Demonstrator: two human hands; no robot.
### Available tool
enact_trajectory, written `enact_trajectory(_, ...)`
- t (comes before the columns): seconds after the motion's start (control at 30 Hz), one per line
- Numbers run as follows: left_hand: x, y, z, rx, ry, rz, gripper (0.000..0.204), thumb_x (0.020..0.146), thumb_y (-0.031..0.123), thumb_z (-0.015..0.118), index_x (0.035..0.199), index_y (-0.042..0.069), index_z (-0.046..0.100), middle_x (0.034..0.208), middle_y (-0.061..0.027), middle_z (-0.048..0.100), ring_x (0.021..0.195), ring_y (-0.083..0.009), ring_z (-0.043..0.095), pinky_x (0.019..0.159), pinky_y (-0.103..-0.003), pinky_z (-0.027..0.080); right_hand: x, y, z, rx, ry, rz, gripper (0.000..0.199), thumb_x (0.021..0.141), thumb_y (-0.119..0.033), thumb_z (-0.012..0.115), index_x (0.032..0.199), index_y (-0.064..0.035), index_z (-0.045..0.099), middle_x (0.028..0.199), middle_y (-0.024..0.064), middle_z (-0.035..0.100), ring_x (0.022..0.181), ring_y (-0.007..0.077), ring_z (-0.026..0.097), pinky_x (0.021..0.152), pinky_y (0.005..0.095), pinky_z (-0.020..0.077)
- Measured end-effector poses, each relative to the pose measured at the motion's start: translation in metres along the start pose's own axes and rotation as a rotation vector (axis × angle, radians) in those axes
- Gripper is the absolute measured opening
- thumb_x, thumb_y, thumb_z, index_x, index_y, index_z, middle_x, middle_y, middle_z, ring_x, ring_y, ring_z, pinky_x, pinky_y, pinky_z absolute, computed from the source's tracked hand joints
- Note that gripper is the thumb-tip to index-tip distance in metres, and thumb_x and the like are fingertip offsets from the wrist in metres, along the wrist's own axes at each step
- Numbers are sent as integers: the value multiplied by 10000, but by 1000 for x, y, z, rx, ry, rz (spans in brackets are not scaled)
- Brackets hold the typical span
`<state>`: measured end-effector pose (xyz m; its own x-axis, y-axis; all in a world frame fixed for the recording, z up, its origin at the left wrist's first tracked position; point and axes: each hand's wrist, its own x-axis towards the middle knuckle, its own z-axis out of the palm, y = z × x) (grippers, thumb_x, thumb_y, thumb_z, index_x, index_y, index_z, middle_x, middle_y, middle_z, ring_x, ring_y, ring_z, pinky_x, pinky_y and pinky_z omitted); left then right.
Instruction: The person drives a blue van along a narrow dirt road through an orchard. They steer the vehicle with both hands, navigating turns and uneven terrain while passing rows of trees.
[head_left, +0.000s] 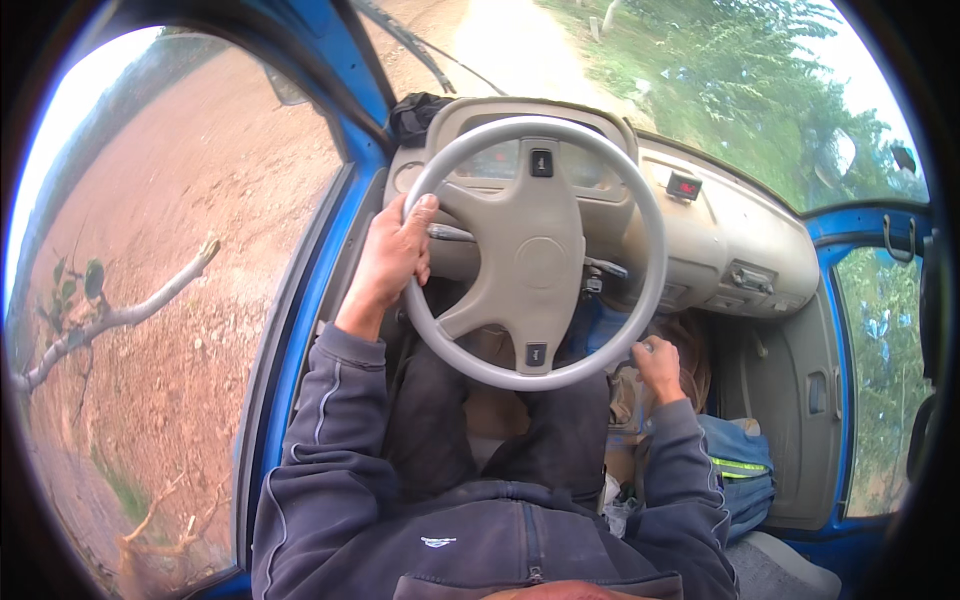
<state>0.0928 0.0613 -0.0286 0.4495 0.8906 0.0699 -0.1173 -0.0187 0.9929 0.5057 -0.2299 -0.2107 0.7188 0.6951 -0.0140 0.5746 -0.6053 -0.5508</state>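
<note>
For steady control, we are gripping the steering wheel (545,264) with our left hand (394,250), our right hand (660,369) closed on a lever knob (647,347).

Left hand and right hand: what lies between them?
In the head view, the steering wheel lies between the left hand, on its rim, and the right hand, off its lower right.

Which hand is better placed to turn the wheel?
Left, I'd say: the left hand already grips the wheel on its left side, while the right hand appears off it, at lower right.
</note>
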Motion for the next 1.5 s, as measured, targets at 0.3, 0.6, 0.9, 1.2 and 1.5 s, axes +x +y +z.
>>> enact_trajectory(0.3,27,20,1,156,-62,26,392,1161,419,619,1181,28,596,653,31,465,432,-72,457,405,-270,424,-137,18,2,-11,229,-112,273,963,-300,741,1015,-37,788,938,270,777,913,482,754,830,520,597)
enact_trajectory(0.6,29,8,4,136,-43,31,393,1159,412,621,1240,28,642,663,47,473,441,-53,455,399,-260,409,-190,39,-16,-55,212,-197,261,987,-310,759,1054,-68,829,907,220,785,872,440,771,788,481,605)
enact_trajectory(0.9,132,83,57,970,-322,593,576,1061,553,718,1339,51,763,836,-95,729,757,-230,689,721,-392,554,-13,-96,-102,654,268,-401,373,1119,-243,672,1312,74,714,1204,133,780,1150,187,713,1024,329,551)
enact_trajectory(1.2,134,87,75,1162,-299,714,567,1070,591,659,1048,38,785,868,-211,752,833,-431,731,752,-498,554,86,-283,-128,338,-136,-633,419,1105,-372,693,1300,0,707,933,88,749,916,182,707,853,354,551)
enact_trajectory(1.5,98,46,15,990,-73,525,573,1061,506,714,1375,26,709,1138,-283,794,1109,-419,778,931,-474,600,67,-233,-88,389,128,-720,344,1165,-257,605,1323,34,698,961,134,745,838,233,733,768,372,562)
